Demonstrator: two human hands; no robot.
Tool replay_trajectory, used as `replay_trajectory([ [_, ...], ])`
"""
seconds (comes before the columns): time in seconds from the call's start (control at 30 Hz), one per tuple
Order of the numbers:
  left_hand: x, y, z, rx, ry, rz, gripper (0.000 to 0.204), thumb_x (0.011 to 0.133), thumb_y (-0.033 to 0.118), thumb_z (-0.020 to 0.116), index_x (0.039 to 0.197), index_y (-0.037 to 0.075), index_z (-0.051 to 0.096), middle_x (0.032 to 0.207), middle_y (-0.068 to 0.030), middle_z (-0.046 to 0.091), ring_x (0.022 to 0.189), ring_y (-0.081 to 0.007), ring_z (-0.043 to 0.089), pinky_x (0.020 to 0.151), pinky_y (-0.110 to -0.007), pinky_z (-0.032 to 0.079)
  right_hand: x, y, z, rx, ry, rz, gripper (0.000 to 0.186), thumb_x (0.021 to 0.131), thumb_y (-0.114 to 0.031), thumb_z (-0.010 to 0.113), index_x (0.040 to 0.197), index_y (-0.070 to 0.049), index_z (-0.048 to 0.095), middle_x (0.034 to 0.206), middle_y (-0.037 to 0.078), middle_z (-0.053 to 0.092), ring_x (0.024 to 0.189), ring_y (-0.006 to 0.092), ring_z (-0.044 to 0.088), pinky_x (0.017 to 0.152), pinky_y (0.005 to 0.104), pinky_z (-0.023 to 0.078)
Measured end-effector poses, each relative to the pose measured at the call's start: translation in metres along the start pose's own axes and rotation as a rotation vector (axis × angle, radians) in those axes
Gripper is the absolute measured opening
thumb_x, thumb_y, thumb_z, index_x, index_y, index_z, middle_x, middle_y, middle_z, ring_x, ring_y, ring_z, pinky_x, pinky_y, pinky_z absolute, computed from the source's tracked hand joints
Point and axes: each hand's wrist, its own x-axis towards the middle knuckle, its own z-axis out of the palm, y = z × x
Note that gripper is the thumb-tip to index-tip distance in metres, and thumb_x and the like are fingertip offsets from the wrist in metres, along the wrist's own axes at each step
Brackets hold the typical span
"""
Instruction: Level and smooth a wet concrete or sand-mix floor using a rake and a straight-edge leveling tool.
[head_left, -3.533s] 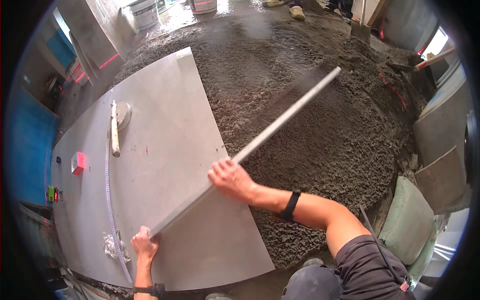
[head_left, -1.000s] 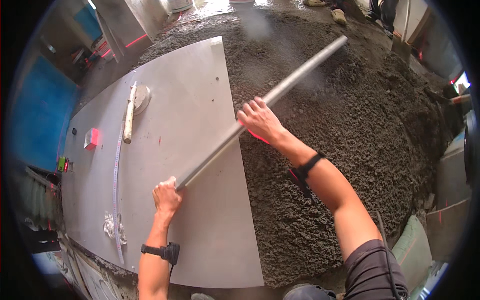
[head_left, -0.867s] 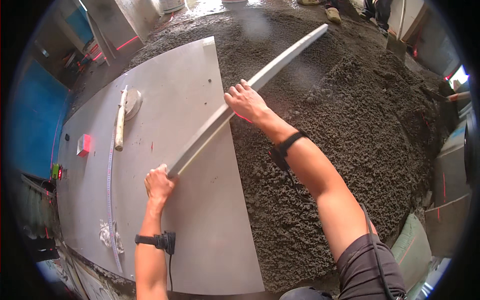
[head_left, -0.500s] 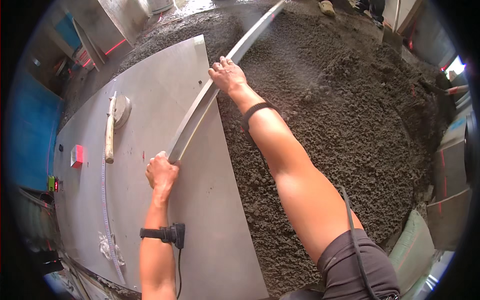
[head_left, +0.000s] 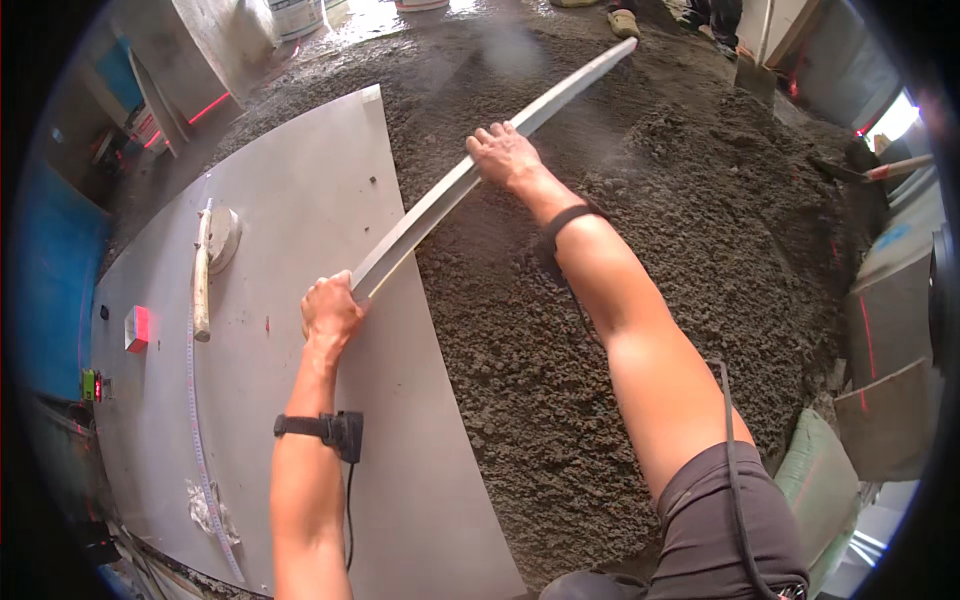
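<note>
My left hand (head_left: 332,308) is closed around the near end of a long metal screed bar (head_left: 430,212), just above a large grey slab (head_left: 380,400). Farther along, my right hand (head_left: 503,155) grips the same bar from above, over the wet mortar bed (head_left: 600,290). The bar slants from the slab's middle to the far right, its far end reaching out over the mortar. Whether its underside touches the mortar cannot be made out.
On the slab lie a wooden-handled mallet (head_left: 202,285), a measuring tape strip (head_left: 193,400), a small red-lit box (head_left: 137,329) and crumpled plastic (head_left: 208,510). A green device (head_left: 90,385) sits by its left edge. A green sack (head_left: 815,465) and a shovel (head_left: 757,78) stand right; another person's shoe (head_left: 624,22) shows at the back.
The bar's far end has swung to the right and nearer, and my right hand has moved right with it. Both hands keep their grip. The view has shifted slightly.
</note>
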Motion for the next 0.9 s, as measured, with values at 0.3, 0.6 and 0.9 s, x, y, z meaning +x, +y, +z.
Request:
replay_trajectory([
  [0.3,-0.021,-0.021,-0.001,0.045,-0.080,0.220,0.033,0.080,0.032,0.085,0.094,0.007,0.068,0.086,-0.0166,0.074,0.090,-0.0388,0.072,0.079,-0.049,0.058,-0.085,-0.005,-0.004,0.128,-0.040,0.059,0.031,0.104,-0.020,0.046,0.128,-0.011,0.064,0.131,0.011,0.064,0.133,0.0306,0.056,0.123,0.0548,0.031],
  [0.6,-0.108,-0.050,0.000,-0.091,-0.071,0.250,0.038,0.071,0.031,0.089,0.084,0.004,0.065,0.074,-0.0187,0.070,0.077,-0.0431,0.069,0.070,-0.053,0.056,-0.153,-0.051,-0.023,0.185,-0.025,-0.041,0.024,0.102,-0.025,0.053,0.118,-0.013,0.067,0.118,0.007,0.067,0.121,0.0247,0.061,0.108,0.0467,0.041],
  [0.9,-0.207,-0.085,-0.001,-0.054,-0.109,0.186,0.037,0.069,0.029,0.089,0.084,0.004,0.065,0.074,-0.0206,0.069,0.076,-0.0447,0.068,0.069,-0.054,0.054,-0.202,-0.059,-0.025,0.257,0.052,-0.130,0.014,0.094,-0.025,0.062,0.095,-0.014,0.070,0.102,0.005,0.070,0.110,0.0245,0.065,0.098,0.0447,0.049],
])
